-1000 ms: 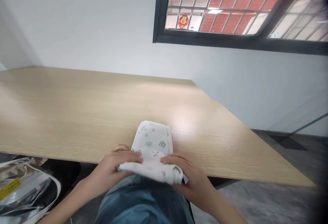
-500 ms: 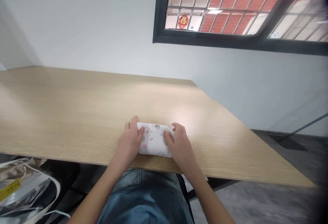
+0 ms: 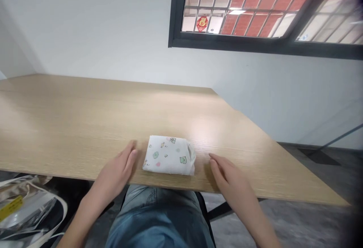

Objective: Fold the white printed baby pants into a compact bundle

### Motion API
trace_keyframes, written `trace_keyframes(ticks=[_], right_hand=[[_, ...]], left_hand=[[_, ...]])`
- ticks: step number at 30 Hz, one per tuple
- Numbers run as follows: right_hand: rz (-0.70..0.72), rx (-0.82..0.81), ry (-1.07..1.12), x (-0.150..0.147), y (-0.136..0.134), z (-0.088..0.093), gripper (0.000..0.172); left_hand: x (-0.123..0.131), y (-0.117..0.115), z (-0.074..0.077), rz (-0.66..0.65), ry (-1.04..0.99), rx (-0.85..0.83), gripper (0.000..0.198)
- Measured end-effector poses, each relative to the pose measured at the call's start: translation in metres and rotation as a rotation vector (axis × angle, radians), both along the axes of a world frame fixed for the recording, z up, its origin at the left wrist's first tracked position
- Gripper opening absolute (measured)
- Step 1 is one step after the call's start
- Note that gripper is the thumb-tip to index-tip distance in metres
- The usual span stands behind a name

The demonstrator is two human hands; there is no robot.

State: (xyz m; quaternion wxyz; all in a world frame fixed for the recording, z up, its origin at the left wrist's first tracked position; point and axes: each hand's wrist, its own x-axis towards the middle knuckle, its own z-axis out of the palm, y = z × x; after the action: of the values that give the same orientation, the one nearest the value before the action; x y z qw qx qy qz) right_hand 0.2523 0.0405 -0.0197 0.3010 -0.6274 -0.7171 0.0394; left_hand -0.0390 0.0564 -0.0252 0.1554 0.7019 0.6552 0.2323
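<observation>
A small white cloth with little animal prints (image 3: 169, 160) lies folded into a compact rectangle near the front edge of the wooden table (image 3: 85, 123). My left hand (image 3: 117, 173) rests flat just left of the cloth, fingers stretched out, holding nothing. My right hand (image 3: 231, 179) lies to the right of the cloth, a short gap away, fingers extended and empty. Neither hand touches the cloth.
A silvery plastic bag with a yellow label (image 3: 25, 210) sits on the floor at the lower left. My legs in blue jeans (image 3: 159, 221) are under the table's front edge. A white wall and a barred window (image 3: 255, 10) stand behind the table.
The hanging end of the cloth was folded up onto the table and pressed with both hands. Both hands have since let go and drawn apart to either side.
</observation>
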Motion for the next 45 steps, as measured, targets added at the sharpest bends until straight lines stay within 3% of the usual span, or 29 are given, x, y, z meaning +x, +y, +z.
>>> trace_keyframes(ticks=[2, 5, 7, 10, 14, 19, 23, 29, 45], right_hand=[[-0.008, 0.021, 0.095, -0.011, -0.020, 0.006, 0.033], [0.140, 0.053, 0.155, -0.048, -0.041, 0.006, 0.032], [0.201, 0.034, 0.151, -0.070, -0.043, 0.002, 0.027], [0.156, -0.013, 0.133, -0.080, -0.031, -0.003, 0.022], [0.107, -0.091, 0.165, -0.068, 0.001, -0.001, 0.020], [0.176, -0.256, 0.363, -0.065, 0.035, 0.007, 0.020], [0.249, -0.330, 0.495, -0.071, 0.042, 0.007, 0.024], [0.212, -0.334, 0.556, -0.073, 0.041, 0.001, 0.027], [0.194, -0.300, 0.425, -0.074, 0.042, 0.002, 0.028]], left_hand=[[0.003, 0.002, 0.014, 0.019, -0.004, 0.023, 0.059], [0.031, 0.027, 0.035, -0.112, 0.055, 0.113, 0.048], [0.051, 0.049, 0.046, -0.235, 0.110, 0.118, 0.038], [0.063, 0.068, 0.053, -0.348, 0.149, 0.043, 0.033], [0.050, 0.053, 0.043, -0.312, 0.078, -0.036, 0.031], [0.035, 0.014, 0.011, -0.149, -0.394, -0.091, 0.032], [0.034, 0.005, -0.004, -0.103, -0.584, -0.080, 0.036], [0.034, 0.008, -0.006, -0.137, -0.635, -0.074, 0.036], [0.040, 0.003, 0.000, -0.119, -0.545, -0.061, 0.033]])
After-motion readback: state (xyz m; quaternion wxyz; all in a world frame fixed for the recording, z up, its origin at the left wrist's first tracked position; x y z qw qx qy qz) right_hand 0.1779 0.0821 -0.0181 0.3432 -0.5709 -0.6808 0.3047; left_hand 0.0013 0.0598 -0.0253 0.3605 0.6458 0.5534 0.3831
